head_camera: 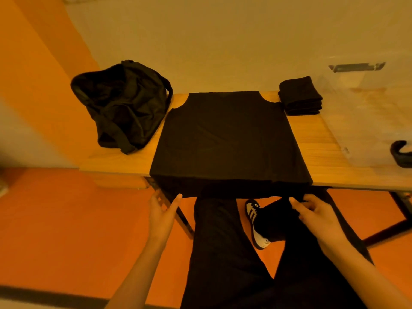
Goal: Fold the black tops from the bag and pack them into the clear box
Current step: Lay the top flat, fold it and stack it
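Left hand (163,208) is held wide, one fingertip just touching the near-left hem corner of the black top (227,139); no grip is seen. Right hand (314,210) is curled on the near-right hem corner, with cloth apparently pinched. The top is spread flat on the tabletop (323,152), neck end far, hem draped over the near edge. Fabric is judged light, limp and non-slip, so no shape is held. It is best pinched at both hem corners and pulled taut while folded toward the shoulders. Bag (122,105) is slumped far-left of the top. Folded stack (299,97) is sat off the top's far-right shoulder. Clear box (367,112) is set right of the top; whether the stack is inside cannot be told.
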`<state>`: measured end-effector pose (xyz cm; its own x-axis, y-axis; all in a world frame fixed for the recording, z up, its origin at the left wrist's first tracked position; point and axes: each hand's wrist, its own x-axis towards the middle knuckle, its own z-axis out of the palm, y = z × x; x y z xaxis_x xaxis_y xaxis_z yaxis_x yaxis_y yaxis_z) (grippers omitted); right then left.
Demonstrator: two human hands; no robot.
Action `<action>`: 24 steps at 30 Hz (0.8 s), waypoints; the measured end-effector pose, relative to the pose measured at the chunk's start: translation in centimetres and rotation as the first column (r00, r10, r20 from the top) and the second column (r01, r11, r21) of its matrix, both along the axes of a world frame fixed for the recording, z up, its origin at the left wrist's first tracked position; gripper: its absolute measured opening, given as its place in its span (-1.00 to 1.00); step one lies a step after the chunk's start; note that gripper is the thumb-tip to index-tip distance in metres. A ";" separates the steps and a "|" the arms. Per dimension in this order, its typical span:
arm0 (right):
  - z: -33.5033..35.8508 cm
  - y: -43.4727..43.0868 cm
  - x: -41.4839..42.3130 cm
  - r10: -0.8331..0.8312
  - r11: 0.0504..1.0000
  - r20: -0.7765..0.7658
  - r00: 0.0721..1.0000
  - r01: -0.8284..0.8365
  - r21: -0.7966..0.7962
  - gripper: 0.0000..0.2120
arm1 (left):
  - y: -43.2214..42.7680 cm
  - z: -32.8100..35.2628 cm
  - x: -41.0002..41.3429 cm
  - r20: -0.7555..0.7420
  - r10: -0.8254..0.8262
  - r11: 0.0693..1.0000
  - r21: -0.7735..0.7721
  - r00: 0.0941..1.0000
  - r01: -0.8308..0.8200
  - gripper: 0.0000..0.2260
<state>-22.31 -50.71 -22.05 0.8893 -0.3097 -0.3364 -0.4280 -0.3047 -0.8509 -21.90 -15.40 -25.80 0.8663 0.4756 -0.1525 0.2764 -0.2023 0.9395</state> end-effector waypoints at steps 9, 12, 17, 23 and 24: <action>1.3 -0.2 -1.7 0.013 1.000 -0.016 1.000 -0.013 -0.027 -0.73 | 2.0 0.9 -1.2 0.048 -0.109 0.982 -0.150 0.993 0.115 -0.77; 2.5 -0.5 -2.8 0.011 0.992 -0.013 1.000 -0.009 0.124 -0.77 | 2.3 2.4 -2.9 0.065 -0.124 0.984 -0.123 0.990 0.131 -0.91; 4.9 0.0 -4.4 -0.046 0.975 0.016 0.999 0.041 0.218 -0.87 | 2.2 6.1 -4.3 0.191 -0.076 0.992 -0.082 0.979 0.093 -0.75; 6.3 -0.3 -5.2 -0.145 0.980 0.190 0.971 0.114 0.166 -0.76 | 3.3 7.5 -5.7 0.243 -0.105 0.990 -0.063 0.964 0.123 -0.85; 6.4 -0.3 -5.5 -0.119 0.989 0.240 0.963 0.095 0.110 -0.75 | 3.7 7.4 -5.9 0.233 -0.102 0.990 -0.075 0.967 0.123 -0.89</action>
